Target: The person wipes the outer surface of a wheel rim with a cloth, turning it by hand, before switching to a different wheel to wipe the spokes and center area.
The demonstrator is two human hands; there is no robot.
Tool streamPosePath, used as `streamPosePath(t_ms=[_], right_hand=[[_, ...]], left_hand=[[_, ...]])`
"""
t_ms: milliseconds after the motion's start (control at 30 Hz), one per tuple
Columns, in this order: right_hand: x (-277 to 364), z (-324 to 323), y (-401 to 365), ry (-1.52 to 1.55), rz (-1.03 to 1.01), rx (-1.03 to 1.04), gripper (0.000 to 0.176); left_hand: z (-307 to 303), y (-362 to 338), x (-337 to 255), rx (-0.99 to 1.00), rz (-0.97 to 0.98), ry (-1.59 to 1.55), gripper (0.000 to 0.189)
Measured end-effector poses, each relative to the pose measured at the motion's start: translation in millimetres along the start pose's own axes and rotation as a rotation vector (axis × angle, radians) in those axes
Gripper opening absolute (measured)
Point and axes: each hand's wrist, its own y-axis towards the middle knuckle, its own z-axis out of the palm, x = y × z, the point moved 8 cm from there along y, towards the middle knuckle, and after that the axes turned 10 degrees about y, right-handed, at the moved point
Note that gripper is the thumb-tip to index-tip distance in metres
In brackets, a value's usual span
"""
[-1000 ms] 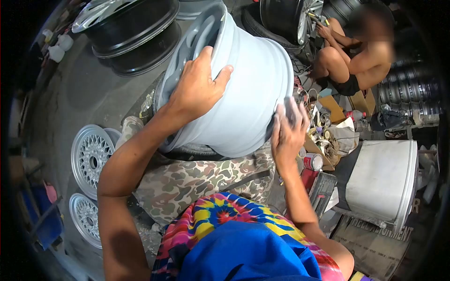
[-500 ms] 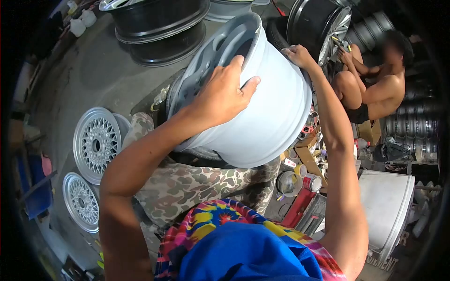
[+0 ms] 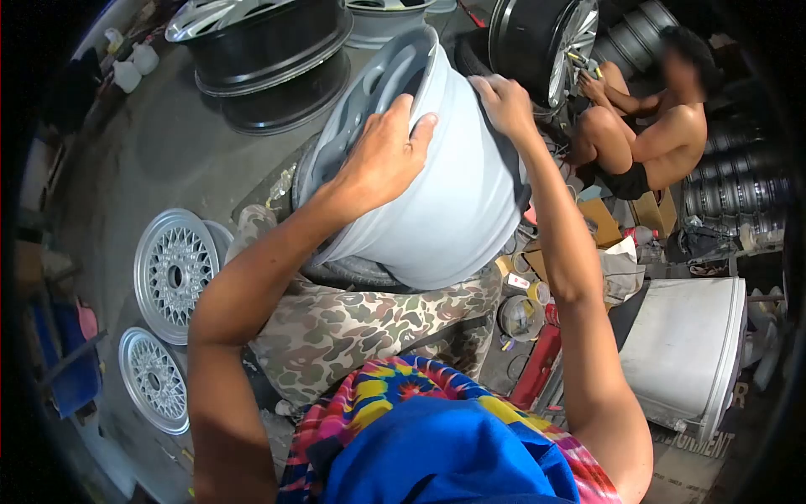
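Note:
A large light-grey wheel rim (image 3: 453, 185) stands tilted on a dark tyre (image 3: 357, 275) in front of my camouflage-covered legs. My left hand (image 3: 386, 155) grips the rim's near lip, with the thumb on the outer barrel and the fingertips over the edge toward the spoked face. At the far side of the barrel, my right hand (image 3: 504, 105) rests with bent fingers against the upper surface. Whether something small lies under its fingers cannot be made out.
Black rims (image 3: 269, 50) are stacked at the top. Two silver mesh rims (image 3: 176, 275) stand at left. A co-worker (image 3: 642, 126) crouches at right by another black rim (image 3: 537, 50). Cans, boxes, a red tray (image 3: 536, 367) and a white drum (image 3: 684, 344) lie at right.
My right hand has moved left along the barrel, toward my left hand. The grey rim appears slightly turned, and the whole view has shifted a little.

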Motion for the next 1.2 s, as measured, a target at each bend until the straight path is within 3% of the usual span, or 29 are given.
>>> streamPosePath(t_ms=[33, 100, 133, 167, 200, 233, 367, 433, 500, 567, 633, 733, 767, 833, 900, 933, 1067, 1100, 1133, 1200], right_hand=[[-20.3, 17.9, 28.4, 0.048, 0.032, 0.004, 0.032], [-59.4, 65.2, 65.2, 0.55, 0.098, -0.092, 0.033], [-23.3, 49.9, 46.2, 0.385, 0.177, -0.223, 0.038], [4.4, 40.4, 25.0, 0.43, 0.16, -0.312, 0.039], [48.0, 26.5, -13.2, 0.494, 0.096, -0.367, 0.036], [87.8, 16.5, -57.7, 0.446, -0.107, -0.51, 0.032], [133.3, 42.9, -185.7, 0.239, -0.32, -0.561, 0.028], [127.9, 37.0, -171.6, 0.237, -0.277, -0.546, 0.027], [111.7, 22.0, -118.3, 0.31, -0.112, -0.466, 0.027], [82.0, 15.7, -45.6, 0.363, -0.042, -0.397, 0.028], [31.9, 30.0, 24.8, 0.395, 0.039, -0.295, 0.03], [30.6, 35.9, 42.4, 0.509, 0.141, -0.276, 0.03], [47.1, 31.3, 23.6, 0.541, -0.104, -0.378, 0.029], [105.2, 16.3, -52.5, 0.408, -0.295, -0.523, 0.026], [134.2, 17.8, -121.1, 0.304, -0.388, -0.528, 0.023], [147.0, 15.3, -140.6, 0.233, -0.479, -0.532, 0.024], [120.6, 7.2, -77.7, 0.296, -0.398, -0.462, 0.024], [84.6, 12.3, -0.6, 0.421, -0.217, -0.302, 0.029], [48.7, 29.9, 47.0, 0.314, -0.087, -0.187, 0.032], [-19.6, 77.2, 116.6, 0.539, 0.124, 0.064, 0.03]], left_hand=[[-0.3, -0.3, 0.9, 0.004, -0.008, 0.017, 0.042], [2.8, 0.0, 4.3, -0.005, 0.009, -0.003, 0.044], [2.8, 1.4, 5.7, -0.004, 0.015, -0.036, 0.045], [-0.3, 1.9, 4.9, -0.006, 0.018, -0.033, 0.045], [-2.2, 0.8, 4.0, 0.002, 0.013, -0.022, 0.046], [-1.2, -0.3, 3.7, 0.015, 0.011, -0.012, 0.047], [3.7, 2.4, 6.1, 0.02, 0.027, -0.128, 0.05], [1.3, 1.5, 2.1, -0.084, 0.109, -0.194, 0.052], [-2.2, 4.9, 2.6, -0.081, 0.09, -0.189, 0.056], [0.5, 5.8, 11.7, 0.045, -0.036, -0.076, 0.056], [3.6, 5.4, 10.6, 0.05, -0.017, -0.084, 0.061], [-3.7, 6.4, 3.0, -0.023, 0.045, -0.111, 0.064], [-2.7, 6.2, 4.9, 0.015, 0.03, -0.108, 0.066], [4.1, 1.9, 9.0, 0.055, 0.004, -0.115, 0.067], [-0.8, -0.5, 1.7, -0.127, 0.124, -0.205, 0.064], [1.1, 0.0, 0.5, -0.127, 0.122, -0.206, 0.064], [7.8, -1.7, 5.4, -0.094, 0.099, -0.213, 0.067], [2.0, 1.6, 8.9, -0.092, 0.077, -0.184, 0.068], [1.2, 0.8, 8.4, -0.078, 0.058, -0.19, 0.07], [0.4, 2.2, 5.2, -0.086, 0.067, -0.182, 0.071]])
